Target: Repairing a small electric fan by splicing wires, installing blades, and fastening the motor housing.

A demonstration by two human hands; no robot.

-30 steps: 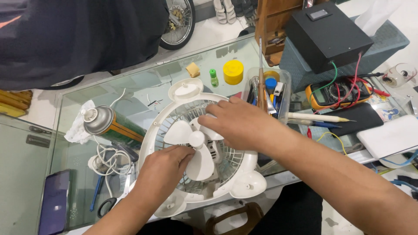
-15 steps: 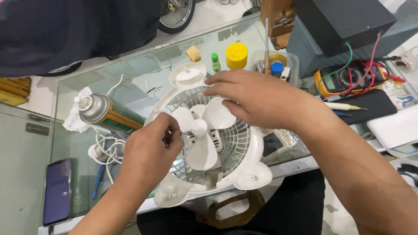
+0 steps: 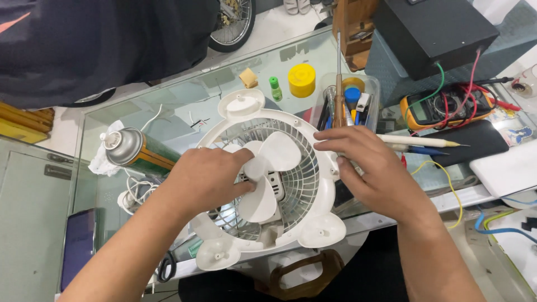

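While your left hand (image 3: 210,182) stayed clamped on the white fan blade (image 3: 268,168), your right hand (image 3: 372,168), fingers loosely apart, steadied the fan frame (image 3: 319,223) just beside that grip.

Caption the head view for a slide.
Left hand grips white fan blades while right hand steadies the fan housing on a glass table.

Glass-topped table (image 3: 168,120) over pale tiled floor (image 3: 268,28)

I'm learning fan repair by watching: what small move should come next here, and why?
Probably pull the white blade straight up off its hub. The left hand already pinches the blade centre, and the right hand braces the fan frame at its rim.
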